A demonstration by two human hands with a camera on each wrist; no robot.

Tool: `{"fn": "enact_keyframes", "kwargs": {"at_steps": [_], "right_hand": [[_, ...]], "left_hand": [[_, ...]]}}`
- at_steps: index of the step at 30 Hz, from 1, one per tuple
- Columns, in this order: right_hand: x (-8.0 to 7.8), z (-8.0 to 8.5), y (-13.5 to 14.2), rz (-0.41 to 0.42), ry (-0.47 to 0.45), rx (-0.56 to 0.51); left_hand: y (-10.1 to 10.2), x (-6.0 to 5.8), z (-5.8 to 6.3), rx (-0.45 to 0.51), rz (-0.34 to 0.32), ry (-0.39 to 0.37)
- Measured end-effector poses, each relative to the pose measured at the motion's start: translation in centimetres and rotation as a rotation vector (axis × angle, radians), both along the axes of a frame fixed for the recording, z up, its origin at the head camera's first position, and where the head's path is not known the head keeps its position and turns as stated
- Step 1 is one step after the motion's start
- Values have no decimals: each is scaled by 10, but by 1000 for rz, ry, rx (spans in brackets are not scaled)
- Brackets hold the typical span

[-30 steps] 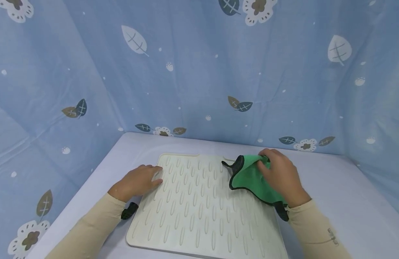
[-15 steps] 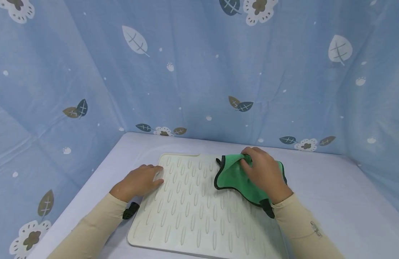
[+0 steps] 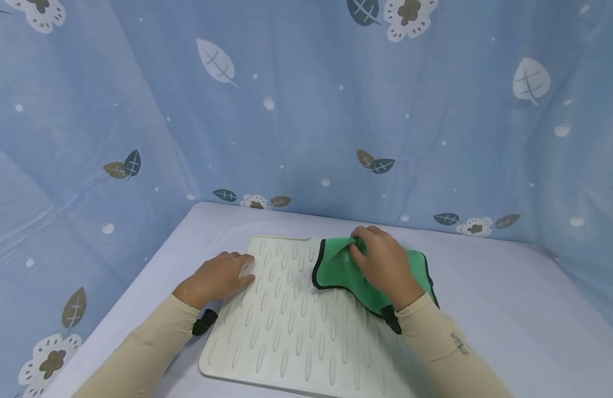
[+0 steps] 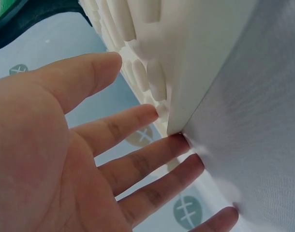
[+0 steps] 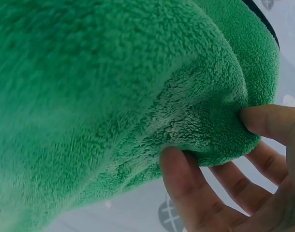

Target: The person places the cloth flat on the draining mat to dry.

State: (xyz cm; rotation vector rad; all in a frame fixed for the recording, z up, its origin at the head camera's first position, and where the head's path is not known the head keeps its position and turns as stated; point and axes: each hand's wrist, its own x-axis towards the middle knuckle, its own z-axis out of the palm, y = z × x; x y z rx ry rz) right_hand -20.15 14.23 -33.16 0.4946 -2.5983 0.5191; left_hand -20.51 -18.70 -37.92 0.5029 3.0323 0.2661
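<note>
On the white table [image 3: 515, 315], before the blue curtain [image 3: 296, 127], the cream ridged mat [image 3: 268, 309] lies flat and wants steadying along its left side if the green cloth [image 3: 336, 271], over its far right part, is to rub it well. The right hand [image 3: 383, 262] pinches a fold of the cloth between thumb and fingers; pressing with a flatter palm would probably reach between the ridges better, as a bunched pinch may skip them. The left hand [image 3: 216, 276] has its fingers spread and nearly straight, fingertips against the mat's left edge, grasping nothing; firm, even pressure there should keep it from sliding. The picture's bottom cuts off part of the mat's near edge, the right sleeve [image 3: 445, 342] covers more, and whether the cloth's underside presses down cannot be told.
</note>
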Motion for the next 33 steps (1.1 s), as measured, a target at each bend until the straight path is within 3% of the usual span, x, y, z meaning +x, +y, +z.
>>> {"fn": "enact_keyframes", "kwargs": {"at_steps": [19,26,33], "right_hand": [[-8,-8,-37,63,-20,12],[-12,-18,-35,83,-167,89],[-6,-25,-22,210,-360,172]], "left_hand": [[2,3,1,-7,-3,26],[3,2,0,-11,-13,44],[3,2,-2,-16,-5,46]]}}
